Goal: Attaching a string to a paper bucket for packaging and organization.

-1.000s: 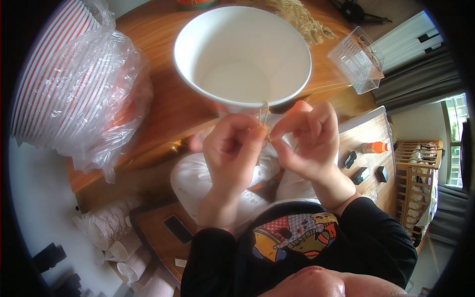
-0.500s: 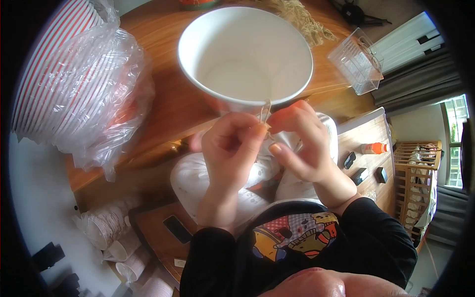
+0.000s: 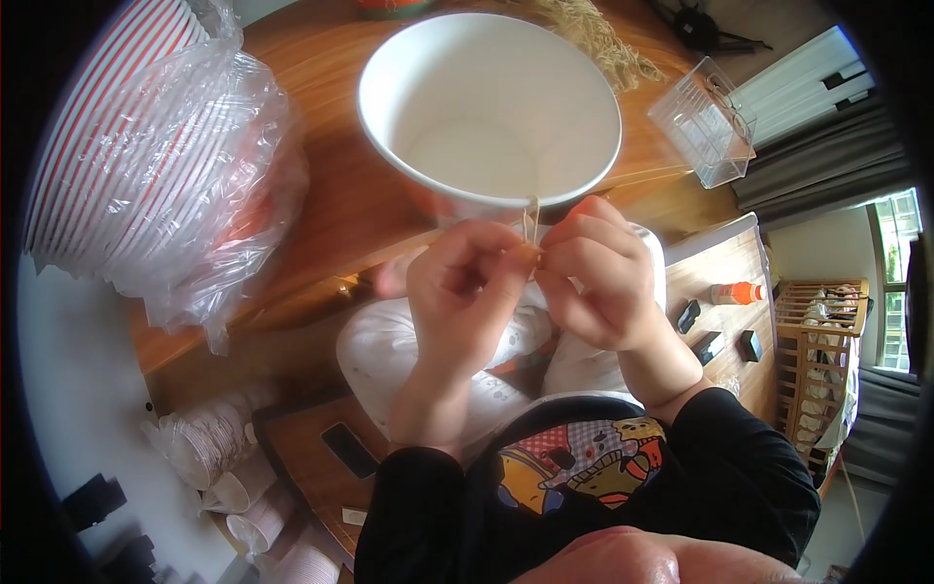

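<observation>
My left hand and my right hand meet fingertip to fingertip just below the near rim of a large white paper bowl. Together they pinch a thin pale strand that stands up in front of the bowl's rim. The bowl rests on a round wooden table and looks empty inside. My knees in white trousers lie under the hands.
A stack of red-striped paper bowls in clear plastic wrap lies at the left. A clear plastic box and a bundle of dried grass sit beyond the bowl. White paper cups lie on the floor at lower left.
Both hands have come closer together and risen slightly toward the bowl's rim, the fingertips now touching around the strand.
</observation>
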The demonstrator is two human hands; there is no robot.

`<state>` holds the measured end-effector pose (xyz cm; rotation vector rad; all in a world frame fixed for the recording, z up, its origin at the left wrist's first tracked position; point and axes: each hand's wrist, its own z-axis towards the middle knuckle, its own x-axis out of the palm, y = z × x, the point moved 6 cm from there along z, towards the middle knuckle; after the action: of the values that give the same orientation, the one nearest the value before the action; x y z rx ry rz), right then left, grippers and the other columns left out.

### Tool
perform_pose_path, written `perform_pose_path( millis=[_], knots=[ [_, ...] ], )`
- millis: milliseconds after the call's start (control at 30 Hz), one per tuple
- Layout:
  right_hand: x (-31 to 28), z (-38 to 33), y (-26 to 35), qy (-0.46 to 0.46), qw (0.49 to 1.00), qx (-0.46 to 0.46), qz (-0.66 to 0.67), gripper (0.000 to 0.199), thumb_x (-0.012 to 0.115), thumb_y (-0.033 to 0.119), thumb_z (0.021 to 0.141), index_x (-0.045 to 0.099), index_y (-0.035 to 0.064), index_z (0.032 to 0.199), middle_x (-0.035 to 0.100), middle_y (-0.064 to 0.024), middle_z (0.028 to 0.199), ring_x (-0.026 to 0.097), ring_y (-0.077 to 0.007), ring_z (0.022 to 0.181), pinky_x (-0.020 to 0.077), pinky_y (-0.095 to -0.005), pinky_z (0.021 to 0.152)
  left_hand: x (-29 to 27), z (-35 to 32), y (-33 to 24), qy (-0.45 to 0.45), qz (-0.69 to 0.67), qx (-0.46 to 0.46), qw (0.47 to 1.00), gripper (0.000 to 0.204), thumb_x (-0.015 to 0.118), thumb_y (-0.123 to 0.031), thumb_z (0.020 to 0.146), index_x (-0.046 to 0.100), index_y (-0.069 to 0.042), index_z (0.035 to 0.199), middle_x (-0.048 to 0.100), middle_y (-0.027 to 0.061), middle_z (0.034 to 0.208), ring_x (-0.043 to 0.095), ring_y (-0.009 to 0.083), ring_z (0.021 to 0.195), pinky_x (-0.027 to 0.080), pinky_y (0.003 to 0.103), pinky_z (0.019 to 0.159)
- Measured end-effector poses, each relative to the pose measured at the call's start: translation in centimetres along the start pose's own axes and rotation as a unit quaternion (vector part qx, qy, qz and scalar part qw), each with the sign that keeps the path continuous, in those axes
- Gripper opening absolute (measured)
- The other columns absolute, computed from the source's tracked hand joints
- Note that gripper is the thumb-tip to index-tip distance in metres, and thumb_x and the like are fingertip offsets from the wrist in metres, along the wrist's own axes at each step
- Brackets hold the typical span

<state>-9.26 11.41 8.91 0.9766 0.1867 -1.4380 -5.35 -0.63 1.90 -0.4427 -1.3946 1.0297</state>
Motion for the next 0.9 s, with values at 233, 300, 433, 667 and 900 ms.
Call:
perform_pose_path(
  millis=[233,300,433,667,900],
  knots=[
    [0.4,0.1,-0.2,0.003,0.997,-0.013,0.077,0.011,0.067,-0.002,0.070,0.061,0.0047,0.078,0.059,-0.0069,0.075,0.056,-0.0271,0.071,0.0463,-0.0348,0.067,0.1,-0.2,0.0,-0.011,-0.016,0.000,1.000,0.008,0.067,0.002,0.089,0.063,0.001,0.096,0.060,-0.0041,0.075,0.051,0.0001,0.066,0.039,0.014,0.059],
    [0.4,0.1,-0.2,0.006,0.996,-0.013,0.083,0.011,0.067,-0.001,0.070,0.061,0.0044,0.077,0.059,-0.0072,0.076,0.056,-0.0274,0.072,0.0469,-0.0349,0.068,0.0,-0.2,0.0,-0.016,-0.016,0.005,1.000,0.008,0.067,0.002,0.089,0.063,0.001,0.097,0.060,-0.0044,0.074,0.050,0.0000,0.066,0.039,0.014,0.059],
    [0.3,0.2,-0.1,0.008,0.996,-0.020,0.083,0.010,0.067,-0.001,0.070,0.062,0.0041,0.078,0.060,-0.0072,0.076,0.057,-0.0278,0.073,0.0476,-0.0353,0.069,0.1,-0.2,0.2,-0.018,-0.022,0.015,0.999,0.008,0.067,0.002,0.089,0.063,0.001,0.097,0.059,-0.0045,0.074,0.050,0.0000,0.066,0.039,0.014,0.059],
    [0.4,-0.3,-0.3,0.005,0.997,-0.009,0.076,0.008,0.069,0.003,0.075,0.062,0.0039,0.079,0.059,-0.0068,0.076,0.055,-0.0264,0.071,0.0461,-0.0351,0.067,0.1,-0.2,0.1,-0.014,-0.020,0.006,1.000,0.008,0.068,0.001,0.089,0.064,0.001,0.096,0.062,-0.0031,0.075,0.052,0.0002,0.067,0.040,0.015,0.060],
    [0.9,-1.9,-0.9,-0.039,0.991,0.062,0.113,0.018,0.075,0.013,0.081,0.062,0.0040,0.089,0.060,-0.0064,0.078,0.054,-0.0235,0.070,0.0421,-0.0336,0.068,0.0,-0.1,-0.1,-0.018,-0.004,-0.013,1.000,0.007,0.069,-0.001,0.088,0.066,0.000,0.094,0.063,-0.0029,0.074,0.053,0.0001,0.064,0.038,0.015,0.057]
  ],
)
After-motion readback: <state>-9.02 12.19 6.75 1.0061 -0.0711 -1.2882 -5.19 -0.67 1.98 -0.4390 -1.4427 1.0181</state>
